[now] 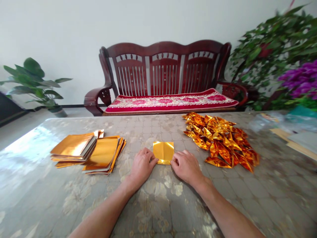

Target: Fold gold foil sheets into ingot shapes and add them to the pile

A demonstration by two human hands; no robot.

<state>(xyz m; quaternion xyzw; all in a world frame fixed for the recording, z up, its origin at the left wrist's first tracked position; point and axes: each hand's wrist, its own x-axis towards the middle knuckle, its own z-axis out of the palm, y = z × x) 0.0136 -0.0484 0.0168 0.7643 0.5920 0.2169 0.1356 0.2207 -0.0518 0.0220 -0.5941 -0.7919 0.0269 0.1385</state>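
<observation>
A small square of gold foil paper lies on the table between my hands, with a crease down its middle and a narrow folded strip along its near edge. My left hand pinches its near left corner between thumb and fingers. At the near right corner, my right hand is closed on the paper in the same way. Off to the left lie two overlapping stacks of gold foil sheets. A heap of folded gold foil ingots spreads over the table on the right.
The table has a patterned cover. Clear plastic bags and flat cardboard pieces lie at its right side. Behind it stands a dark red wooden bench with a red floral cushion. Potted plants and purple flowers flank it.
</observation>
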